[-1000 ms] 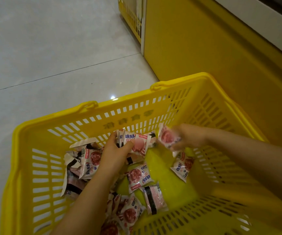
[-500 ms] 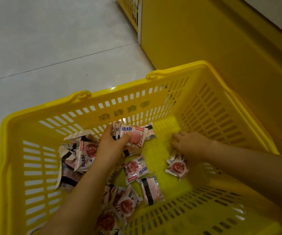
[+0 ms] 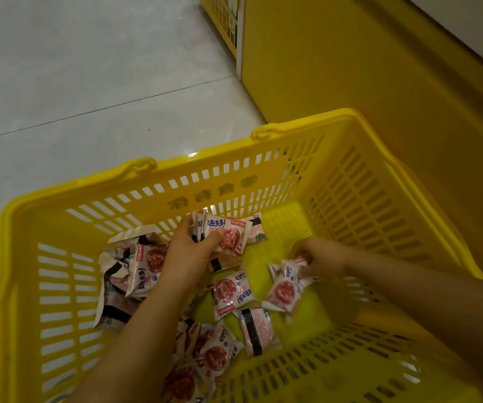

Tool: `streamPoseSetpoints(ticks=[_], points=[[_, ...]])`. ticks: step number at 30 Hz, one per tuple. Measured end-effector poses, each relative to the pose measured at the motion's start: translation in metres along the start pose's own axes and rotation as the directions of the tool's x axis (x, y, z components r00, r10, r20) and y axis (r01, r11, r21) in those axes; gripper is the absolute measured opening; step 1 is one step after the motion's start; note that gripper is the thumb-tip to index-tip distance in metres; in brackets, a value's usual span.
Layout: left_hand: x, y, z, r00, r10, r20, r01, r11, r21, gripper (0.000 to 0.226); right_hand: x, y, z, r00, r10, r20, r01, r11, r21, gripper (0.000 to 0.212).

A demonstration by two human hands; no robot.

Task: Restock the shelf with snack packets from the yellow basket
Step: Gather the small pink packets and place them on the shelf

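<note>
Yellow basket (image 3: 211, 163), left hand (image 3: 189, 251) gripping packets (image 3: 230, 235) (fanned), right hand (image 3: 323, 257) pinching packet (image 3: 284, 292)

packets (image 3: 231, 295) in basket (image 3: 153, 181); floor (image 3: 89, 68) beneath

L forearm (image 3: 147, 330), R forearm (image 3: 409, 286): bare to frame edge, slim. L grip (image 3: 189, 251), R grip (image 3: 318, 255): bare.

Right hand (image 3: 318, 257) blurred; basket (image 3: 60, 196) near wall cut off; left forearm (image 3: 147, 330) hides packets (image 3: 193, 340).
</note>
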State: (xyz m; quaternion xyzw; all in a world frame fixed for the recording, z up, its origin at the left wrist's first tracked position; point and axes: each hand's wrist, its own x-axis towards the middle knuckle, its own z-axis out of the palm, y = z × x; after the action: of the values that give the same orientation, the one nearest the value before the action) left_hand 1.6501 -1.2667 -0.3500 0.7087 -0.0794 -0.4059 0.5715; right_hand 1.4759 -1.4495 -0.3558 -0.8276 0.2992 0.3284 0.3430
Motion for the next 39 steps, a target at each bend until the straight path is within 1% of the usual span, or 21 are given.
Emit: streamPoseSetpoints(ticks=[2,4,5,6,8,9,11,15,18,19,21,23,25,27,29,31,33,34,35,37,39], points=[[0.001,-0.001,0.0,1.0,0.0,-0.001,0.0,1.0,0.008,0.031,0.0,-0.004,0.005,0.996,-0.019,-0.082,0.032,0.987,0.16,0.031],[0.001,-0.002,-0.001,1.0,-0.003,-0.003,0.003,1.0,0.001,0.034,0.002,-0.01,0.009,0.989,-0.033,-0.146,0.056,0.986,0.159,0.026],[0.001,-0.003,-0.001,1.0,-0.005,-0.004,0.005,1.0,0.0,0.035,0.002,-0.013,0.009,0.985,-0.03,-0.167,0.052,0.99,0.131,0.029],[0.001,-0.003,-0.001,1.0,-0.005,-0.007,0.005,1.0,0.001,0.035,0.002,-0.014,0.009,0.984,-0.017,-0.179,0.038,0.993,0.113,0.038],[0.001,-0.004,-0.001,1.0,-0.001,-0.014,0.001,1.0,0.006,0.035,0.002,-0.014,0.008,0.983,0.003,-0.183,0.011,0.997,0.075,0.062],[0.002,-0.003,-0.001,1.0,0.002,-0.017,-0.002,1.0,0.017,0.036,0.002,-0.013,0.007,0.983,-0.002,-0.184,0.008,0.999,0.035,0.072],[0.003,-0.004,-0.001,1.0,-0.001,-0.022,0.002,0.999,0.039,0.04,0.001,-0.014,0.008,0.983,-0.009,-0.183,-0.004,0.998,-0.07,0.078],[0.003,-0.004,-0.002,1.0,-0.025,-0.011,0.025,0.999,0.045,0.051,-0.002,-0.015,0.018,0.964,-0.069,-0.257,-0.025,0.937,-0.347,0.072],[0.003,-0.004,-0.003,1.0,-0.024,-0.015,0.025,0.998,0.051,0.053,-0.002,-0.017,0.017,0.946,-0.191,-0.262,0.046,0.879,-0.474,0.06],[0.003,-0.004,-0.003,1.0,-0.021,-0.016,0.022,0.999,0.048,0.05,-0.002,-0.019,0.015,0.943,-0.227,-0.244,0.089,0.877,-0.472,0.054],[0.003,-0.004,-0.003,1.0,-0.019,-0.015,0.02,0.999,0.041,0.044,-0.005,-0.023,0.013,0.95,-0.24,-0.2,0.152,0.914,-0.377,0.041],[0.002,-0.003,-0.002,1.0,-0.019,-0.012,0.02,0.999,0.037,0.039,-0.009,-0.027,0.017,0.954,-0.259,-0.151,0.199,0.924,-0.328,0.035],[0.001,-0.002,-0.001,1.0,-0.016,-0.006,0.016,0.999,0.036,0.032,-0.011,-0.031,0.025,0.948,-0.284,-0.145,0.239,0.933,-0.268,0.03],[0.001,-0.002,-0.001,1.0,-0.015,-0.005,0.015,0.999,0.046,0.032,-0.01,-0.036,0.03,0.948,-0.285,-0.14,0.274,0.957,-0.094,0.025],[0.001,-0.003,-0.003,1.0,-0.016,-0.013,0.017,0.998,0.067,0.033,-0.009,-0.04,0.027,0.959,-0.254,-0.123,0.267,0.957,0.109,0.022],[0.002,-0.003,-0.004,1.0,-0.015,-0.016,0.017,0.996,0.092,0.031,-0.008,-0.04,0.017,0.968,-0.219,-0.122,0.246,0.924,0.293,0.019],[0.002,-0.003,-0.005,1.0,-0.014,-0.019,0.016,0.995,0.103,0.032,-0.009,-0.036,0.003,0.977,-0.165,-0.138,0.209,0.88,0.428,0.014],[0.002,-0.003,-0.005,1.0,-0.013,-0.023,0.016,0.993,0.114,0.033,-0.008,-0.034,-0.004,0.978,-0.142,-0.155,0.196,0.879,0.435,0.012],[0.002,-0.003,-0.005,1.0,-0.01,-0.025,0.013,0.992,0.123,0.033,-0.008,-0.031,-0.01,0.975,-0.126,-0.181,0.189,0.902,0.389,0.013],[0.001,-0.003,-0.005,1.0,-0.011,-0.028,0.014,0.992,0.124,0.032,-0.005,-0.025,-0.015,0.975,-0.113,-0.193,0.155,0.964,0.216,0.022],[0.0,-0.002,-0.005,0.999,-0.019,-0.026,0.022,0.991,0.129,0.034,-0.001,-0.024,-0.012,0.983,-0.118,-0.14,0.12,0.993,0.005,0.027]])
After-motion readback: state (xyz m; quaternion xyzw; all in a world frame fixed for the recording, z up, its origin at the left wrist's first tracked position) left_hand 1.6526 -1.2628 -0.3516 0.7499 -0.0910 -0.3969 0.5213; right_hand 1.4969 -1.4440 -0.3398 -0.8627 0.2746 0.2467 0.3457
